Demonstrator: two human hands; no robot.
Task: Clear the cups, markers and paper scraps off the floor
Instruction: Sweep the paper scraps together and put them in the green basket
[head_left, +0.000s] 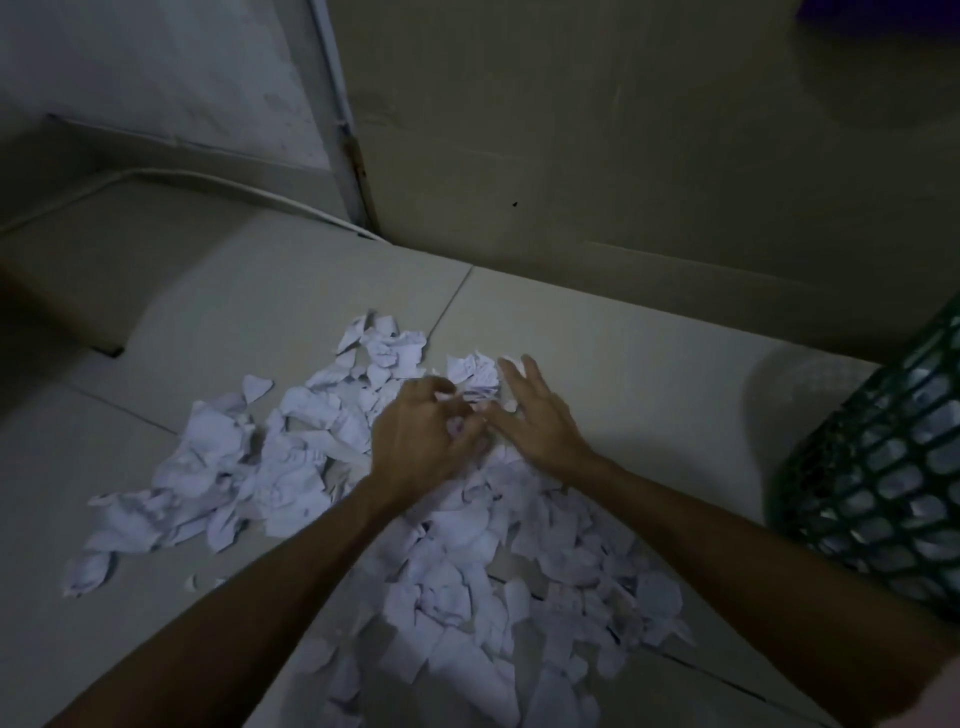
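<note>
Paper scraps (291, 467) apparently in curled left grip (421, 436); right grip (535, 415) flat.

Looked like a dim room in a home, seen down at floor level. Pale tiled floor (597, 332) with thin grout lines, meeting a plain painted wall (623, 156) and, at the corner, a door frame (343, 130) with rust spots low down. Thin white cable (208, 182) trailed along the foot of the wall on the left. Torn white paper scraps (291, 467) lay heaped across the tiles. Dark green lattice wastebasket (878, 478) stood at the right edge, pale paper showing through its mesh. Nothing more specific to be told about the room's use.
</note>
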